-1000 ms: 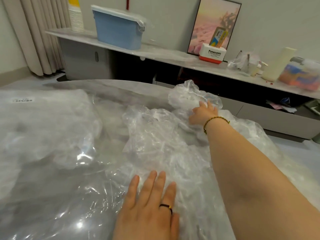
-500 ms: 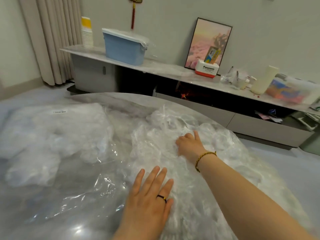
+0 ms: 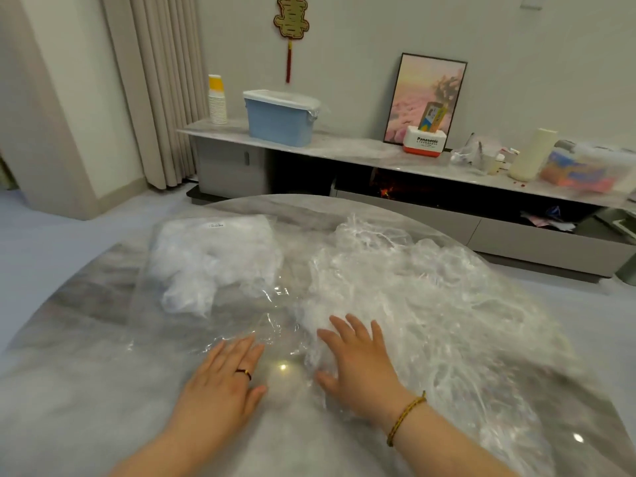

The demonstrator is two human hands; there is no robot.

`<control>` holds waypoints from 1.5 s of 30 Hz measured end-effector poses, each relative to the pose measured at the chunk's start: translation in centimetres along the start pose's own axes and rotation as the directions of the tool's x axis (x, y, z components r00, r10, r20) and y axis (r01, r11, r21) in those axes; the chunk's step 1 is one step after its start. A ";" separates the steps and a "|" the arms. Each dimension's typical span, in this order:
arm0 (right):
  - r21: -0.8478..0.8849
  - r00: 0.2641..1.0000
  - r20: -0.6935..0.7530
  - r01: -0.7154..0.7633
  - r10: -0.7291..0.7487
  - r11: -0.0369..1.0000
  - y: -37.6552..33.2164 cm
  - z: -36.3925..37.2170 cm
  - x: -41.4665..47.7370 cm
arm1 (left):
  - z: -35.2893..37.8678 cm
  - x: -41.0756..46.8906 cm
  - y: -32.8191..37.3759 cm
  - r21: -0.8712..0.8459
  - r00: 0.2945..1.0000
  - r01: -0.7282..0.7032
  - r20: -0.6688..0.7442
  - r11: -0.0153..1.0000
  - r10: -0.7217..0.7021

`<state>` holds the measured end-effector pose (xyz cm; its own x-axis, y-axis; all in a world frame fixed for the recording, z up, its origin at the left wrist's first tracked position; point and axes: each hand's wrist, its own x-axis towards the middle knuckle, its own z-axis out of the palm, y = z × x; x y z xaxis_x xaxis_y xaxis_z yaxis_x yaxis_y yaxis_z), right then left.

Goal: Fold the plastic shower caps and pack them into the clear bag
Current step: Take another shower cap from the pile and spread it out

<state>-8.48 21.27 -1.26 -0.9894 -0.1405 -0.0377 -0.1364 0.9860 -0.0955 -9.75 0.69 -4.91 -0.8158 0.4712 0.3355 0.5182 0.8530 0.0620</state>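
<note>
Both hands lie palm-down, fingers spread — left hand [image 3: 225,376] on the clear bag [image 3: 192,266], right hand [image 3: 356,361] (braceleted) pressing the shower caps [image 3: 430,297].

Two hands in shot, so let's see what they're wearing. On the left hand [image 3: 220,376] we spot a ring [image 3: 243,373]: a thin dark band round the index finger, with a small gold-toned piece on the side nearest the thumb. Over to the right hand [image 3: 358,366], and at the wrist we pick out a bracelet [image 3: 406,418]. It's a slim braided cord, golden-yellow with darker strands woven through, and a short loose end pokes out along its upper edge. Both forearms come up bare from the bottom of the frame. We make the nails short and plain, though the picture is too soft for us to be sure.
</note>
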 end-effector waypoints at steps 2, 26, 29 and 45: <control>-0.003 0.990 -0.118 -0.072 0.071 0.997 -1.0 1.2 -0.3 | 0.5 -1.2 -0.5 0.045 0.994 0.046 0.094 0.998 -0.050; 0.061 0.905 -0.402 -0.123 0.137 0.990 1.3 1.6 -5.8 | 0.3 -1.6 -2.9 -0.108 0.986 0.167 -0.003 0.980 -0.168; 0.081 0.891 -0.356 -0.272 0.283 0.959 3.5 1.7 -9.9 | 0.0 -2.1 -1.4 -0.081 0.991 0.132 -0.020 0.988 -0.134; 0.115 0.848 -0.264 -0.445 0.459 0.888 1.5 -1.0 -12.7 | -4.2 -8.3 4.2 -0.210 0.969 -0.240 -0.004 0.948 0.245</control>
<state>3.79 24.63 0.07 -0.9154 0.3569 0.1863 0.3249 0.9281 -0.1820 0.29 -0.63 -3.46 -0.6629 0.6650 0.3441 0.7412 0.6478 0.1760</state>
